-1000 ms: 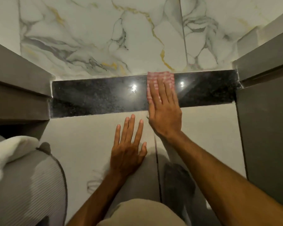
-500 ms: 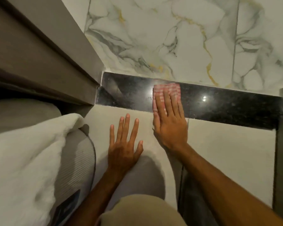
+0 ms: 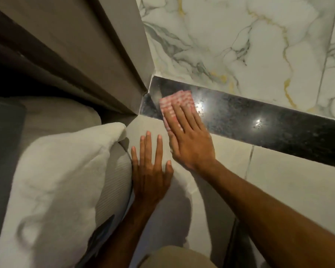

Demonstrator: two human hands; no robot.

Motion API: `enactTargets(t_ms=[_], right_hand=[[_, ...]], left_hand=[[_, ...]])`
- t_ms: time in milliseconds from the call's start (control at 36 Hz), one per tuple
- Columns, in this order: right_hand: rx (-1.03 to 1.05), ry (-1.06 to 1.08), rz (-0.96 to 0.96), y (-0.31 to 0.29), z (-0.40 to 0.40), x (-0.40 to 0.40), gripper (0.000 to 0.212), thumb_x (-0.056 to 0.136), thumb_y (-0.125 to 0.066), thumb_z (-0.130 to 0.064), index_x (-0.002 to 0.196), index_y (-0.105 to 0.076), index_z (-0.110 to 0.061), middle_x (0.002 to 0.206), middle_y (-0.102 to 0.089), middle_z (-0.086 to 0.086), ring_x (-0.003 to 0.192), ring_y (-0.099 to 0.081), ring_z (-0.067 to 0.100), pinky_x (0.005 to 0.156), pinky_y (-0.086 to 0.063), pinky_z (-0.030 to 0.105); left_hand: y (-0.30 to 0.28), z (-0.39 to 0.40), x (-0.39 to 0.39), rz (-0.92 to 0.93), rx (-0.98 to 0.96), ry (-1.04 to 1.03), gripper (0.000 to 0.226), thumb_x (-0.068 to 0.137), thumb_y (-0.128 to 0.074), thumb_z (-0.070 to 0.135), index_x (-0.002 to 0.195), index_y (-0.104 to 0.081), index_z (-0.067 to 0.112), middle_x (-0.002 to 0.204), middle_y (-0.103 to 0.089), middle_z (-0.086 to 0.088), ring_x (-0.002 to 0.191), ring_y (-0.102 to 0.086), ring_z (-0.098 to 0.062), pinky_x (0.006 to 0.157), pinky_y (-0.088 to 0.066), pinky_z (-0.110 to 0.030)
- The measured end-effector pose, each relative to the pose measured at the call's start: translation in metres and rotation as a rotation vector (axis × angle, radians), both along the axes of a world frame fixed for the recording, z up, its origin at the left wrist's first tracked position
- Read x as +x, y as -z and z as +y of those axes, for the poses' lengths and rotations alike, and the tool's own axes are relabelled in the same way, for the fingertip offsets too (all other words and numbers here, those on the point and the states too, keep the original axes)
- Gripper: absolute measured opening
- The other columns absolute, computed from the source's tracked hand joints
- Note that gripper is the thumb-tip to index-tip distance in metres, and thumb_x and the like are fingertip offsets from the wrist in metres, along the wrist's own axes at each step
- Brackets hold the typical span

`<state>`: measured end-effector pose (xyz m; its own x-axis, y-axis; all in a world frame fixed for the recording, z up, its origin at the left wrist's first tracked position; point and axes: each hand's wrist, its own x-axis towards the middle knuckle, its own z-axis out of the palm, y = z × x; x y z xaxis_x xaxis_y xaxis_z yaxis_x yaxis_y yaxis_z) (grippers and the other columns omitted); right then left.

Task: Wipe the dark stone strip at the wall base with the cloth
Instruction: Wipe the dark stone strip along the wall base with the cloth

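Observation:
A glossy dark stone strip [image 3: 269, 124] runs along the base of the white marble wall [image 3: 230, 45]. My right hand [image 3: 190, 138] lies flat on a pink-and-white checked cloth [image 3: 175, 100], pressing it against the strip near its left end. Fingers cover the lower part of the cloth. Beside it, my left hand [image 3: 150, 171] rests palm down on the pale floor tile [image 3: 278, 180], fingers spread and holding nothing.
A grey cabinet or door frame [image 3: 104, 64] meets the strip's left end. A white fluffy towel [image 3: 56, 180] lies over a grey ribbed object [image 3: 116, 171] at the left. My knee [image 3: 178, 256] shows at the bottom edge.
My right hand has slid the cloth leftward along the strip, from its middle to near the left corner. My view has shifted left with it. The left hand stays flat on the floor.

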<state>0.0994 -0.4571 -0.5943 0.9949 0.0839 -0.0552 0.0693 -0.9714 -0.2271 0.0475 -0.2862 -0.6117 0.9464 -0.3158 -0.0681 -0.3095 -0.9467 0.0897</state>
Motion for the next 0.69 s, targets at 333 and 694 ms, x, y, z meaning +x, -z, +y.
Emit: enactTargets(t_ms=[333, 694], right_hand=[[0.05, 0.156, 0.087, -0.015, 0.007, 0.071, 0.07, 0.117, -0.022, -0.044, 0.178, -0.003, -0.014, 0.187, 0.002, 0.015, 0.176, 0.004, 0.032, 0.144, -0.007, 0.054], [0.002, 0.141, 0.176, -0.038, -0.042, 0.043, 0.068, 0.118, -0.016, -0.043, 0.178, -0.001, -0.016, 0.188, 0.004, 0.012, 0.176, 0.005, 0.029, 0.144, -0.006, 0.052]], left_hand=[[0.007, 0.0, 0.001, 0.011, -0.023, -0.039, 0.074, 0.109, -0.025, 0.053, 0.175, -0.016, 0.02, 0.183, -0.012, -0.018, 0.17, -0.011, -0.038, 0.137, -0.006, -0.065], [-0.007, -0.01, 0.006, 0.025, -0.031, -0.102, 0.08, 0.104, -0.041, 0.049, 0.174, -0.022, 0.016, 0.182, -0.015, -0.019, 0.169, -0.017, -0.037, 0.137, -0.012, -0.063]])
